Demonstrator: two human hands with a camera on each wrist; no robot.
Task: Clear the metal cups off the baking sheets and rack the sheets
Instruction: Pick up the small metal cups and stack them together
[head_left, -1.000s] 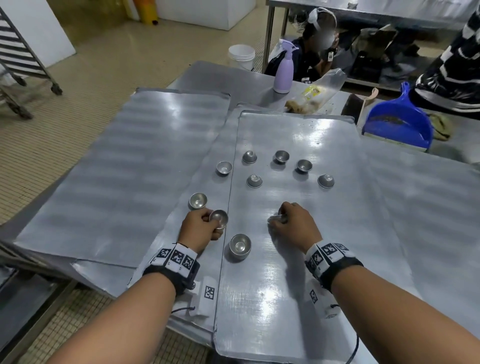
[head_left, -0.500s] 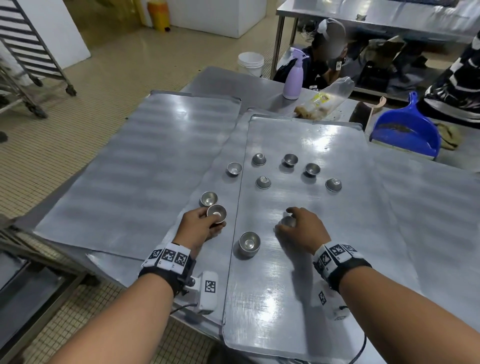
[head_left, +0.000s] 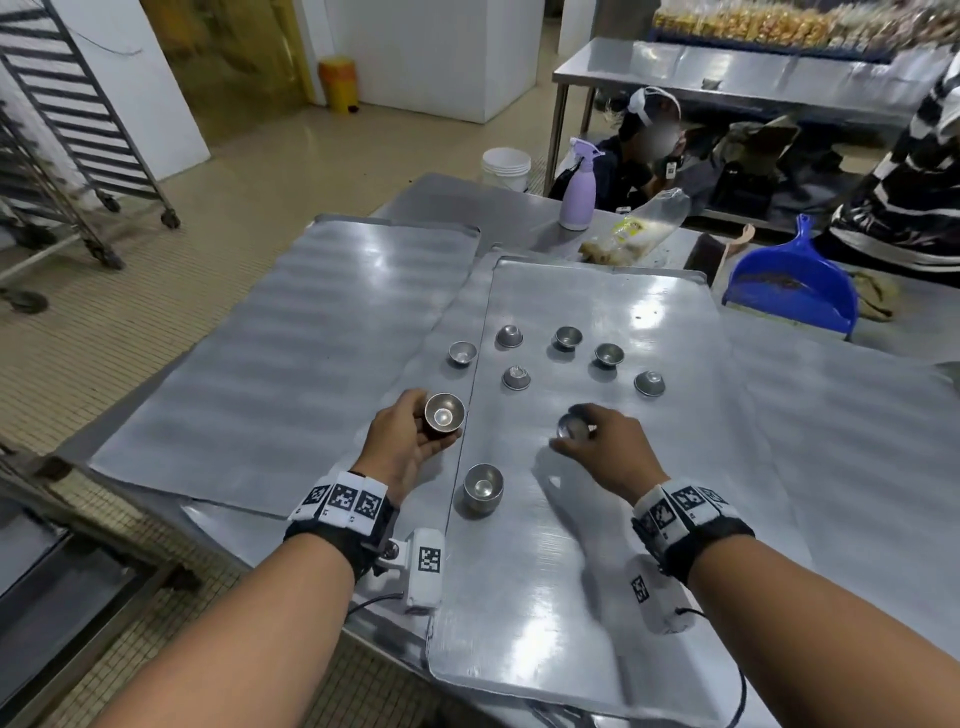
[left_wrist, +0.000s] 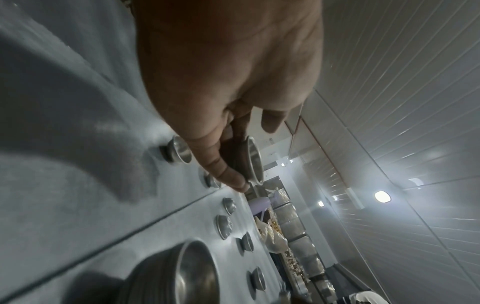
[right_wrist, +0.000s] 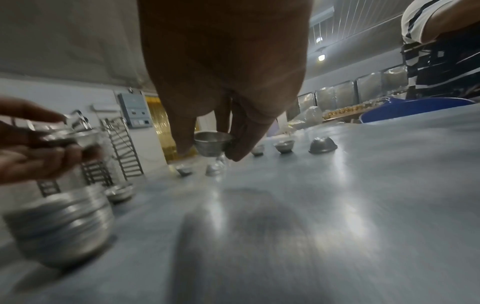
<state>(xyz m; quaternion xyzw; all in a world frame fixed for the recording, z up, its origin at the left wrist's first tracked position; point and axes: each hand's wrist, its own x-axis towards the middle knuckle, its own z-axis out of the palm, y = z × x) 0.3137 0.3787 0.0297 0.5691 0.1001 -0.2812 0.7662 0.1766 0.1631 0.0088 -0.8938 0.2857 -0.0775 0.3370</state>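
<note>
**Cups in both hands over the sheets**

Here, small dull-silver metal cups, some upright, some upturned, sit scattered on the baking sheet (head_left: 597, 545). Left hand (head_left: 402, 447) fingers curl round one cup (head_left: 443, 412), mouth up. Right hand (head_left: 610, 452) fingers pinch another cup (head_left: 571, 427). A stack of cups (head_left: 483, 488) stands between. No legible writing.

Approx. 9 metal cups (head_left: 609, 354), 3 baking sheets (head_left: 597, 571), 1 dustpan (head_left: 789, 291).
</note>
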